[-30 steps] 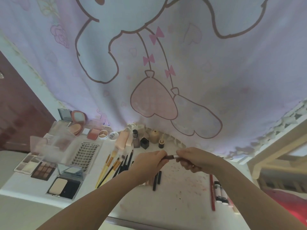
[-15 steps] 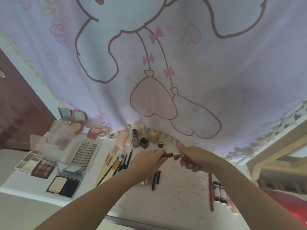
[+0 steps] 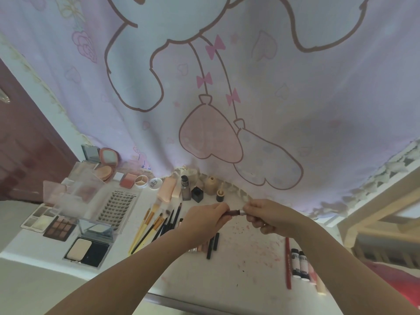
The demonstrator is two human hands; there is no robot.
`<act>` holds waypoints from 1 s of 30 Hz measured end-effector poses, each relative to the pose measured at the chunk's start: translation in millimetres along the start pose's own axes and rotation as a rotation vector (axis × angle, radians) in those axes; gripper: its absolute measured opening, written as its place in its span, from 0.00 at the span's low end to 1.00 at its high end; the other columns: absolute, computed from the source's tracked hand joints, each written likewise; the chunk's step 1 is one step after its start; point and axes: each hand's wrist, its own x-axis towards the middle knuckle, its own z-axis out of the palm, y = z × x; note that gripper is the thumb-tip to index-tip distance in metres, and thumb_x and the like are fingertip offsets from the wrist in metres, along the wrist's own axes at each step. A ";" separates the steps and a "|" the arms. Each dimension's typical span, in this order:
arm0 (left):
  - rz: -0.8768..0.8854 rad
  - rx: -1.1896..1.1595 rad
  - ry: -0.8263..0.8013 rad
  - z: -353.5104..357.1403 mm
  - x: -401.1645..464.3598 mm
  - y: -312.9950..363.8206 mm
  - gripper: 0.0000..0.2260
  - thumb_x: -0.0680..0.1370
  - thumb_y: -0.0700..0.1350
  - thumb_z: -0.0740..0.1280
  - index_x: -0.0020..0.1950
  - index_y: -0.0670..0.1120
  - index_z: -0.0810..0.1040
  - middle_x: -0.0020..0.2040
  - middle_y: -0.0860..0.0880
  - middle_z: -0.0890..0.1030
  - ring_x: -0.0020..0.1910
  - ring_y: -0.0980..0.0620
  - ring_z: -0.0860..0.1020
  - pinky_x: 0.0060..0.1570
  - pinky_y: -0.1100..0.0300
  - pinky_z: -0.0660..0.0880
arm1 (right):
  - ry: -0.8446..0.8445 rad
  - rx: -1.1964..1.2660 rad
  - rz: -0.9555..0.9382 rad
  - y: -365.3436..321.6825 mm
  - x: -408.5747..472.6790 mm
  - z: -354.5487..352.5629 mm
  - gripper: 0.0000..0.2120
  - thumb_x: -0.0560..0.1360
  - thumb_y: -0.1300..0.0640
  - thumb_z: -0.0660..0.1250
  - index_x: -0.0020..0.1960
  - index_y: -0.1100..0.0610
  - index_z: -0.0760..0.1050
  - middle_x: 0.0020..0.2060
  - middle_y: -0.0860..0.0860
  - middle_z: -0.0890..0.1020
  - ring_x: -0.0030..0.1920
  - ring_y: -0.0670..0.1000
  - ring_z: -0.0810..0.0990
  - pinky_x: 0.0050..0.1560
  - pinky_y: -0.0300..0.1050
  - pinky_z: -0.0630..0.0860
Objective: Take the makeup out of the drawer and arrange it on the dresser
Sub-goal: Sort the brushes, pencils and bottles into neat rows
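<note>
- Since half a second ago: both hands have stayed together over the middle of the dresser; the right thumb, raised then, is now down on the item. Nothing on the top has shifted.
- Left hand (image 3: pixel 204 220) is curled around the dark end of a small maroon tube with a silver collar (image 3: pixel 235 212), likely a lipstick or pencil; right hand (image 3: pixel 264 214) pinches the silver end. Tube held level, clear of the white dresser top (image 3: pixel 250 269), above its centre.
- Handling, as a guess: light, stiff, smooth plastic and metal, so slippery under fingertips; cap or collar could pull off. Best gripped around the barrel, not by the tip.
- Laid out: open eyeshadow palettes (image 3: pixel 60 226) and a powder compact (image 3: pixel 87 250) at the left edge; lash tray (image 3: pixel 118 209) beside them; yellow- and black-handled brushes (image 3: pixel 154 226) left of centre; bottles (image 3: pixel 186 188) along the back edge; dark pencils (image 3: pixel 213 244) below the hands; a red pencil (image 3: pixel 288 262) and two small black-and-white tubes (image 3: pixel 300 264) near the right edge.
- Drawer itself not visible.
- Pink cartoon-print curtain (image 3: pixel 227 87) hangs behind.
</note>
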 end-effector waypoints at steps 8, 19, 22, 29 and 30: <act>0.011 0.005 -0.027 0.4 -0.2 1.9 0.12 0.81 0.56 0.52 0.55 0.51 0.69 0.41 0.56 0.72 0.35 0.53 0.74 0.37 0.55 0.75 | 0.009 -0.009 0.018 0.8 0.2 1.9 0.13 0.80 0.49 0.59 0.50 0.58 0.75 0.30 0.48 0.73 0.25 0.43 0.66 0.24 0.34 0.61; -0.017 -0.022 -0.056 12.6 -0.7 -8.4 0.11 0.81 0.56 0.52 0.55 0.52 0.70 0.42 0.56 0.74 0.36 0.53 0.75 0.39 0.55 0.77 | 0.047 -0.151 0.009 3.8 -1.2 -6.0 0.09 0.79 0.52 0.62 0.48 0.58 0.75 0.33 0.49 0.74 0.28 0.43 0.69 0.25 0.33 0.64; -0.080 -0.075 -0.082 20.2 -3.3 -19.3 0.10 0.81 0.56 0.53 0.55 0.54 0.70 0.39 0.58 0.72 0.34 0.57 0.73 0.38 0.60 0.76 | 0.120 -0.115 0.046 11.8 -3.4 -20.3 0.06 0.77 0.55 0.66 0.47 0.57 0.75 0.36 0.49 0.78 0.32 0.44 0.73 0.28 0.33 0.68; -0.376 -0.354 -0.173 47.6 0.5 -28.8 0.07 0.81 0.53 0.56 0.54 0.52 0.70 0.39 0.55 0.76 0.36 0.57 0.76 0.37 0.65 0.74 | 0.290 0.132 0.093 50.6 -4.9 -34.4 0.06 0.78 0.59 0.65 0.53 0.59 0.75 0.42 0.52 0.82 0.39 0.47 0.77 0.35 0.39 0.73; -0.445 -0.423 -0.175 51.1 1.8 -28.4 0.07 0.81 0.51 0.57 0.55 0.51 0.70 0.40 0.54 0.76 0.36 0.57 0.77 0.34 0.67 0.73 | 0.297 0.201 0.086 57.6 -5.0 -32.4 0.07 0.78 0.59 0.65 0.55 0.59 0.75 0.43 0.52 0.82 0.41 0.48 0.78 0.38 0.40 0.75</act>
